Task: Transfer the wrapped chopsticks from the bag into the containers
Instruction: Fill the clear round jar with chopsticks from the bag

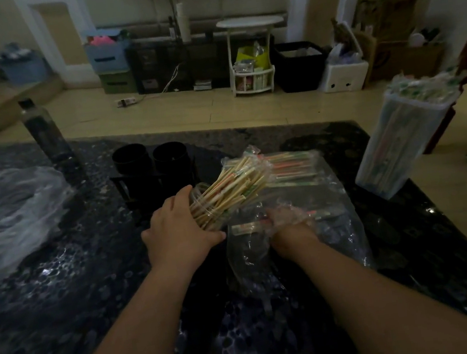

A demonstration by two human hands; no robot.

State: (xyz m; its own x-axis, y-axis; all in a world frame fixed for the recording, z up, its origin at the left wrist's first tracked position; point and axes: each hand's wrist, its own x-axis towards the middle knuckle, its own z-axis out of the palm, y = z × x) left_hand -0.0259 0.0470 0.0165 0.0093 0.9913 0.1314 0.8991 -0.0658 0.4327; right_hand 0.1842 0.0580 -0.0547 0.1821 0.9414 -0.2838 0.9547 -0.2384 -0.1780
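Head view showed the left hand (182,228) near the middle of the dark table (63,288), fingers and thumb curled round the near ends of a bundle of wrapped chopsticks (228,189). The bundle fanned up and away toward the far edge, probably gathered that way so it could go into a container in one drop. The right hand (288,220) was pushed inside the clear bag (340,231), which lay flat toward the right edge. Through the film its fingers looked curled over a loose wrapped pair (245,228), likely fishing out stragglers while the other hand kept the main lot together. More wrapped pairs (290,166) lay in the far end of the bag. Two black cups (149,158) stood in a rack just beyond the bundle; no chopsticks showed above their rims, and I judged them the next destination. A tall clear container (401,149) at the right edge was already packed full. Crumpled plastic (14,211) sat by the left edge, with a dark bottle (45,133) behind it.
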